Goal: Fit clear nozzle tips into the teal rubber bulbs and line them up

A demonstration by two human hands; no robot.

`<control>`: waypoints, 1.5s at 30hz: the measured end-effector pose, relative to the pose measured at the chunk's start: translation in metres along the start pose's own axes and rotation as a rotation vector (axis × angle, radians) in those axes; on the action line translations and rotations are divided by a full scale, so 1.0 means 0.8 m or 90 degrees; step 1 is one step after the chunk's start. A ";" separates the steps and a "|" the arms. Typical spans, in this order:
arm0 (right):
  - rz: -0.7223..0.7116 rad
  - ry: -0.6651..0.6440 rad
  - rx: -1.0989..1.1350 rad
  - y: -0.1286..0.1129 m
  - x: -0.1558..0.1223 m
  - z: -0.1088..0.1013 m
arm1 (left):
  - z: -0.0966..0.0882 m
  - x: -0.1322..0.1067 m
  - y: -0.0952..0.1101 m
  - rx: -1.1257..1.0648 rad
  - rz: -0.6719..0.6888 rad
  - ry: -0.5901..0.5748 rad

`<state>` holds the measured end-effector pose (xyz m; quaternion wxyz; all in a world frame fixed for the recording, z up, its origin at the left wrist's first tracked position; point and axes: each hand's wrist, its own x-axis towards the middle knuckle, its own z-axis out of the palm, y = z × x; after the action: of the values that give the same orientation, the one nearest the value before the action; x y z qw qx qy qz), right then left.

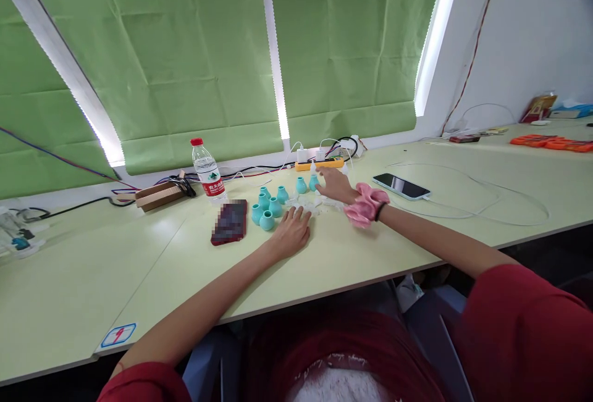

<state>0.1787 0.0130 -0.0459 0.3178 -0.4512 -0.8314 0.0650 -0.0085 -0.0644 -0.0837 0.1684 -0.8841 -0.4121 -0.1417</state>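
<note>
My left hand (291, 233) lies on the table with its fingers stretched out, their tips beside small clear plastic pieces (301, 201). To its left stand several small teal round-bodied bottles (267, 220) with open necks. My right hand (334, 184), with a pink scrunchie (365, 205) on its wrist, reaches to the far side of the pieces. Its fingers are extended at a teal bottle (314, 182), partly covering it; a small white pointed piece (313, 168) shows just above that bottle. Whether the fingers touch either one is hard to see. One more teal bottle (301, 185) stands just left of it.
Left of the bottles are a dark red-edged phone (230, 222) and a red-capped water bottle (209, 173). Behind lie an orange power strip (319, 165), cables and a cardboard box (160, 196). A phone (401, 186) with a white cable lies right. Orange items (551, 142) lie farther right.
</note>
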 end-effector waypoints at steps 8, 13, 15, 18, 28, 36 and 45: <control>-0.070 -0.113 -0.230 -0.002 -0.027 0.038 | 0.001 0.010 0.003 0.004 -0.038 -0.002; -0.053 -0.111 -0.145 0.005 -0.025 0.033 | 0.007 0.007 -0.002 -0.034 -0.056 0.022; -0.037 -0.125 -0.117 0.004 -0.025 0.032 | 0.008 0.009 -0.003 -0.037 -0.032 0.015; -0.027 -0.130 -0.102 0.001 -0.028 0.033 | 0.008 0.011 -0.005 -0.046 0.001 -0.037; -0.114 -0.071 -0.025 -0.005 -0.032 0.042 | 0.008 0.013 -0.004 -0.077 -0.005 -0.037; -0.071 -0.001 -0.019 -0.004 -0.034 0.033 | 0.013 0.017 -0.005 -0.197 0.011 0.036; 0.023 -0.036 -0.207 0.025 -0.030 0.044 | 0.016 0.010 -0.006 -0.147 -0.049 -0.009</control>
<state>0.1815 0.0121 -0.0932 0.2163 -0.5098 -0.8310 -0.0519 -0.0056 -0.0507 -0.0908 0.0568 -0.8823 -0.4277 -0.1884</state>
